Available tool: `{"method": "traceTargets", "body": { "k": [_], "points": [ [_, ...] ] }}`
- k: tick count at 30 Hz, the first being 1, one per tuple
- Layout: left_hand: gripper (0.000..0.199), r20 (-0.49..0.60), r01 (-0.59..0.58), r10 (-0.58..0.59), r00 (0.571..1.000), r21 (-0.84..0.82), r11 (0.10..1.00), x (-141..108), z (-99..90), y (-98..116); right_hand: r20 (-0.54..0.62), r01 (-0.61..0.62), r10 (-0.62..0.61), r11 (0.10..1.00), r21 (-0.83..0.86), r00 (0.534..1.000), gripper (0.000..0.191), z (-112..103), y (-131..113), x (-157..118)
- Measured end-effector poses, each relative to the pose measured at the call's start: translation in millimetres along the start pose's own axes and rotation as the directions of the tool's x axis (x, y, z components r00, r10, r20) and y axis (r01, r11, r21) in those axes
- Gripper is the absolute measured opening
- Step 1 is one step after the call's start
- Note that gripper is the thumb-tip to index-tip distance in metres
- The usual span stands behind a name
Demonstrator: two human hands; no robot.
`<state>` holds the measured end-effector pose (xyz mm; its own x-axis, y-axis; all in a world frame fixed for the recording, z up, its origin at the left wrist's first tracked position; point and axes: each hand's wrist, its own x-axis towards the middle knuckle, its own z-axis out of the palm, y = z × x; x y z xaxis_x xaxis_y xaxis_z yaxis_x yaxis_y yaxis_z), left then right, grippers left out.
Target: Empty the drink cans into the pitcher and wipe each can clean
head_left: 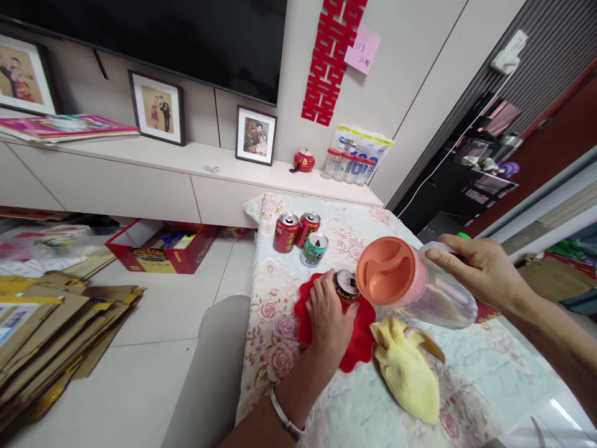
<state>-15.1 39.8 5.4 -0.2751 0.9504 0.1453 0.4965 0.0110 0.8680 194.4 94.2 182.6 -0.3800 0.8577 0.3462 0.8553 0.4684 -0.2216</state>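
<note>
My left hand [329, 311] is wrapped round a drink can [346, 285] that stands on a red scalloped tray [359, 351]. In my right hand [478, 267] is a clear plastic pitcher [448, 298], gripped by its handle. The pitcher is tilted to the left, and its orange lid [387, 270] is close beside the can's top. Whether liquid is flowing cannot be made out. Just behind the tray stand a green and silver can [314, 250] and two red cans, one at the left [286, 233] and one at the right [308, 229]. A yellow cloth-like thing [410, 373] lies below the pitcher.
A flowered tablecloth [270, 336] covers the table. Along the wall, a white cabinet [209, 165] bears picture frames, a small red pot [304, 160] and several red-lidded jars [347, 167]. On the floor at left are a red box [161, 249] and stacked flattened cardboard [56, 336].
</note>
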Motion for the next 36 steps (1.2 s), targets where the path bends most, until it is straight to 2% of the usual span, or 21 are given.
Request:
{"method": "traceTargets", "body": {
  "k": [36],
  "points": [
    [0.072,0.022,0.013,-0.013,1.000,-0.009,1.000,0.8,-1.8,1.7,0.004,0.013,-0.013,1.000,-0.001,1.000,0.057,0.6,3.3,-0.9]
  ]
}}
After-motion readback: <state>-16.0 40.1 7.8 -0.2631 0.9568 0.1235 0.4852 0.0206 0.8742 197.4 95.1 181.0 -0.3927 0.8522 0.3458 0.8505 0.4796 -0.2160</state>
